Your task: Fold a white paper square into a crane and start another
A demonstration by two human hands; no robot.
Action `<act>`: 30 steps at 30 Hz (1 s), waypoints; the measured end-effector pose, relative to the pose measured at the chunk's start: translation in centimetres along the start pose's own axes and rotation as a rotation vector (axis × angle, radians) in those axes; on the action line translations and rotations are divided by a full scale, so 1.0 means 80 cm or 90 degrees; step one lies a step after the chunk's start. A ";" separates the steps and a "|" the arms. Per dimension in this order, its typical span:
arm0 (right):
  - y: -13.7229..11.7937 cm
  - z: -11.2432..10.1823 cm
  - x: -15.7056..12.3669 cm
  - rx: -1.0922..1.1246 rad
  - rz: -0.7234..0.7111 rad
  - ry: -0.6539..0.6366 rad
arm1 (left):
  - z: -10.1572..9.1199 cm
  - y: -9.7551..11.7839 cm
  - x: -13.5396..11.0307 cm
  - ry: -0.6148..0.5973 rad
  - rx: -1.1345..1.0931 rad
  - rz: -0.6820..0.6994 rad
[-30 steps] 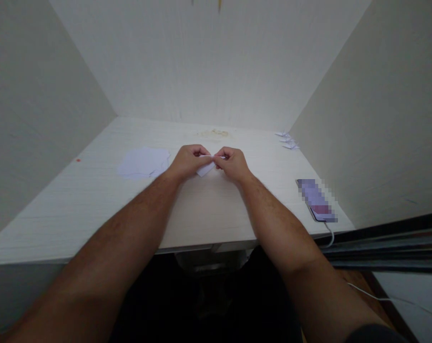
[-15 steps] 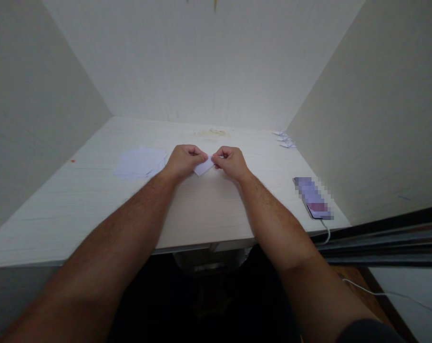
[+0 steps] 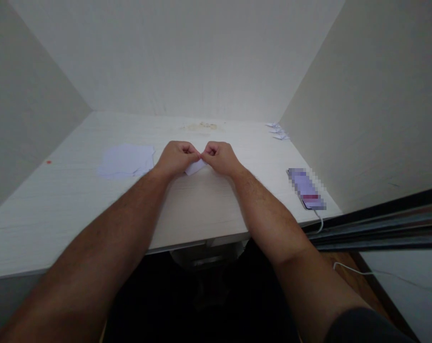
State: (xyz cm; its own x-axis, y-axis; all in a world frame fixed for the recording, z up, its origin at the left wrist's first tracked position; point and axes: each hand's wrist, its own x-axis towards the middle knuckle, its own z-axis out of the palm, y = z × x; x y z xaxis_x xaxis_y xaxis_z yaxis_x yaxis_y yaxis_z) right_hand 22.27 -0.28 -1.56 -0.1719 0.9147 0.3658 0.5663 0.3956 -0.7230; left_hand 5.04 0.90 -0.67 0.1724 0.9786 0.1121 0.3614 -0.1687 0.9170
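A small piece of white paper [image 3: 195,166] is pinched between my two hands, above the middle of the table. My left hand [image 3: 178,156] is closed on its left side, thumb on top. My right hand [image 3: 220,156] grips its upper right part, with thumb and fingers pressed together. The thumbs nearly touch each other. Most of the paper is hidden behind the fingers; only a pointed lower part shows. To the left of my left hand lies a loose pile of white paper sheets [image 3: 125,159].
Several small folded paper pieces [image 3: 278,131] lie at the table's back right corner. A phone [image 3: 306,189] with a white cable [image 3: 320,221] rests near the right edge. Walls [image 3: 187,57] enclose the white table [image 3: 198,209] at the back and sides.
My hands have drawn closer together on the paper, the right thumb now nearly meeting the left. The whole view has shifted slightly, so the table things appear further left.
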 end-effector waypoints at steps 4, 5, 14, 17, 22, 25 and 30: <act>-0.002 -0.002 0.000 -0.062 0.024 0.006 | -0.001 0.003 -0.001 0.019 0.048 0.014; -0.003 -0.002 0.000 -0.073 0.025 0.007 | -0.001 0.004 -0.001 0.024 0.056 0.015; 0.000 -0.008 -0.001 -0.106 0.065 0.043 | -0.004 0.006 0.000 0.052 0.019 -0.033; 0.000 -0.008 -0.002 -0.077 0.079 0.088 | -0.006 0.003 0.001 0.065 -0.013 -0.022; 0.000 -0.006 0.000 0.053 0.048 0.078 | -0.008 0.001 0.001 0.056 -0.057 -0.035; 0.001 -0.006 0.003 0.090 0.054 0.052 | -0.008 0.002 0.002 0.047 -0.076 -0.035; -0.002 -0.007 0.004 0.245 0.149 0.015 | -0.014 0.008 0.003 -0.016 -0.258 -0.038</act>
State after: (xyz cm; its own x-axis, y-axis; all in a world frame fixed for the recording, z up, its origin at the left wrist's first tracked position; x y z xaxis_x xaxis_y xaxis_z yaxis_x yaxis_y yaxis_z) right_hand 22.54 -0.12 -1.02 -0.0549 0.9827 0.1766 0.2455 0.1847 -0.9516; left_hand 4.28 1.16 0.39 0.1859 0.9813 0.0493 -0.0178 -0.0468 0.9987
